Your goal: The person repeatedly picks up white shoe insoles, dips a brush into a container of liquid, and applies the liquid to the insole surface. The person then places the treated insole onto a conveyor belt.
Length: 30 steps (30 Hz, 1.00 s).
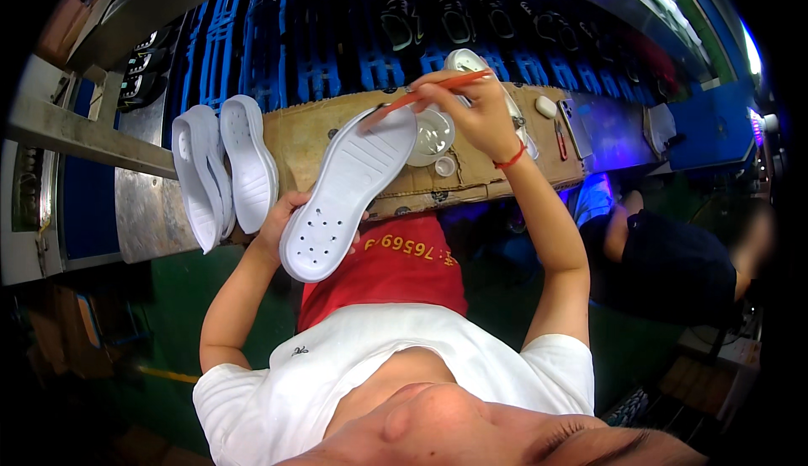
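Observation:
A white shoe sole [348, 181] lies tilted in front of me, its holed end toward my body. My left hand [286, 218] is closed round its lower left edge, with fingertips showing on the far side. In my right hand [471, 108] is a slim orange-red brush [433, 89], pinched between thumb and fingers. The brush's end touches the sole's inner face near the far end. Partly behind the sole stands a clear bowl [433, 133] with liquid in it. Beside the bowl sits a small white cup [445, 166].
More white soles [248, 163] stand at the left of the cardboard-covered bench [290, 142]. Another white sole [463, 60] lies behind my right hand. A white case [546, 107], a red-handled tool [561, 141] and a phone [576, 129] lie rightward. Blue racks [316, 70] hold shoes beyond. Another person [665, 251] is at right.

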Available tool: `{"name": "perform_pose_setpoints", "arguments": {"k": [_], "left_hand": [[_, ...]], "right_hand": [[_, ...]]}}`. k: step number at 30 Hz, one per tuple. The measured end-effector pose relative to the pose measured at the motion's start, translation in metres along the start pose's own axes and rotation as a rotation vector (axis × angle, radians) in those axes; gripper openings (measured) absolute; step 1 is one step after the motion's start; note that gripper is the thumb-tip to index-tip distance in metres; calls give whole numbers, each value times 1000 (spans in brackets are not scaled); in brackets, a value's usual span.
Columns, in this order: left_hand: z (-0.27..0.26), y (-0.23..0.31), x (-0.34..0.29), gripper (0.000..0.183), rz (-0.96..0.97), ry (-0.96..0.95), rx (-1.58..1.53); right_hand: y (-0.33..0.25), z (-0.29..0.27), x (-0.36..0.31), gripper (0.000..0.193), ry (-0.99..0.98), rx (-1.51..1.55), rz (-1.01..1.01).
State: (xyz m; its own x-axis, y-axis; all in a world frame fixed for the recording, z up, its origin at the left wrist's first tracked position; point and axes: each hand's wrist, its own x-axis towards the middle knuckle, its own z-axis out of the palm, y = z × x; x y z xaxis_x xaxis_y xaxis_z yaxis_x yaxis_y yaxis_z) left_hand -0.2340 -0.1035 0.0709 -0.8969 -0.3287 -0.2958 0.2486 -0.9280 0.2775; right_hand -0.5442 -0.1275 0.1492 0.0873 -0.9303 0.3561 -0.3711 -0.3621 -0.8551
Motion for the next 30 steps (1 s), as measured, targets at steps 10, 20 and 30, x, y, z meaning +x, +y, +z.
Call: {"name": "perform_pose_setpoints", "arguments": {"k": [10,20,30], "left_hand": [[9,-2,14,72,8,-20,-67],[2,-5,39,65,388,17,228],[1,17,28,79,596,174,616]], "right_hand": [[0,-53,47,14,-287,-416,-296],[6,-2,-66,14,-66,-85,45],[-10,-12,-44,9,-66,-240,-175]]}}
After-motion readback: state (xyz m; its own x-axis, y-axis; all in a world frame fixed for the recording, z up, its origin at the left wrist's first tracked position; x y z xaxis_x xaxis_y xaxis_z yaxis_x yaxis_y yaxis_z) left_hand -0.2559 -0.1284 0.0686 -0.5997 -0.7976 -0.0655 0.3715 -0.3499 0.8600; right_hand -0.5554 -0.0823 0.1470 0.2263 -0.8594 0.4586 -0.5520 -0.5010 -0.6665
